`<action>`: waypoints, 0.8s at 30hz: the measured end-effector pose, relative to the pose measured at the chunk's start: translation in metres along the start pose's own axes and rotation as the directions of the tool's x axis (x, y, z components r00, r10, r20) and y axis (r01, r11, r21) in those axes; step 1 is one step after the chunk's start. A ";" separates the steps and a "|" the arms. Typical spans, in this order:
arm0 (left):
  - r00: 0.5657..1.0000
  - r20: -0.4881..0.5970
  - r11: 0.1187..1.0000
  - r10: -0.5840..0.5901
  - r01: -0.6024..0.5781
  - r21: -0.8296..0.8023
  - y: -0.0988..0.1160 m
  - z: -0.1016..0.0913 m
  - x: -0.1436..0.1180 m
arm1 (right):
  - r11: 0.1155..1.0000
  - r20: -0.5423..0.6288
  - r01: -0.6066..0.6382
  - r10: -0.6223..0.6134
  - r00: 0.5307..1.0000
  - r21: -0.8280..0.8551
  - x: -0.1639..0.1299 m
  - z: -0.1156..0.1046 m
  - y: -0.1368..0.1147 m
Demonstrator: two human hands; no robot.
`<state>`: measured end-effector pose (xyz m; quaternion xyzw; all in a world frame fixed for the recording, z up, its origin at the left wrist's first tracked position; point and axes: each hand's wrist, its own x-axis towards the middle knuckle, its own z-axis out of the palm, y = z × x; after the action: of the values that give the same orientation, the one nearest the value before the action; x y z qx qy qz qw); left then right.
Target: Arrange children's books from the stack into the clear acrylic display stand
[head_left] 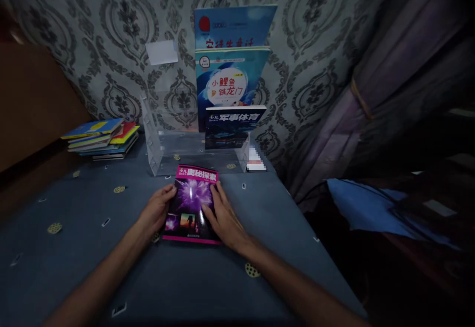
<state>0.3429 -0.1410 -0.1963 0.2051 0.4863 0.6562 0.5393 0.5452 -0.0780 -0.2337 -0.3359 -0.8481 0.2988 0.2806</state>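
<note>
A book (193,198) with a purple starburst cover and pink bands is held between my hands, its cover facing up. My left hand (156,210) grips its left edge, thumb on the cover. My right hand (225,218) holds the right side, with thumb and fingertips over the front. Just beyond the book stands a clear acrylic rack (178,161). On the rack's right side, a dark book (233,131) stands in front of a blue book (237,77) with a white oval, and a taller blue book (235,23) rises behind them.
A stack of books (100,139) lies at the table's back left. A white label (162,52) shows above the rack's left part. The patterned blue tablecloth (85,188) ends at a right edge, beside a tied curtain (334,114) and a blue cloth-like item (363,206).
</note>
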 end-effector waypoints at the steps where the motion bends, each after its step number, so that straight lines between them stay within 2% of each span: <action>1: 1.000 0.013 1.000 0.009 -0.008 -0.025 0.000 0.001 0.000 | 0.999 -0.027 -0.006 0.007 1.000 0.038 0.001 -0.001 0.003; 5: 0.999 0.045 0.997 0.016 -0.013 -0.074 -0.003 0.000 0.001 | 0.980 -0.166 -0.014 0.048 0.985 0.197 0.009 -0.003 0.017; 8: 0.998 0.050 0.995 0.037 -0.032 -0.096 -0.005 0.002 0.006 | 0.921 -0.223 0.001 0.093 0.970 0.390 0.017 -0.006 0.023; 13: 0.991 0.114 0.993 0.073 -0.062 -0.097 -0.003 0.016 0.015 | 0.655 -0.063 -0.078 0.189 0.980 0.752 0.029 -0.024 0.018; 15: 0.978 0.175 0.991 0.117 -0.103 -0.089 0.004 0.025 0.016 | 0.603 -0.081 -0.043 0.177 0.981 0.797 0.032 -0.037 0.013; 17: 0.947 0.265 0.983 0.182 -0.168 -0.073 0.014 0.034 0.017 | 0.620 -0.187 0.059 0.144 0.972 0.783 0.034 -0.050 0.008; 21: 0.851 0.410 0.938 0.329 -0.344 -0.039 0.030 0.046 0.018 | 0.691 -0.387 0.230 0.079 0.919 0.685 0.036 -0.067 0.004; 22: 0.838 0.422 0.929 0.346 -0.367 -0.033 0.031 0.047 0.018 | 0.708 -0.411 0.241 0.076 0.908 0.664 0.036 -0.067 0.005; 24: 0.841 0.409 0.925 0.355 -0.381 -0.019 0.028 0.047 0.018 | 0.745 -0.434 0.233 0.084 0.897 0.625 0.035 -0.063 0.007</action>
<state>0.3603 -0.1032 -0.1560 0.4425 0.3358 0.6750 0.4856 0.5689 -0.0283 -0.1868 -0.2370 -0.6145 0.4851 0.5752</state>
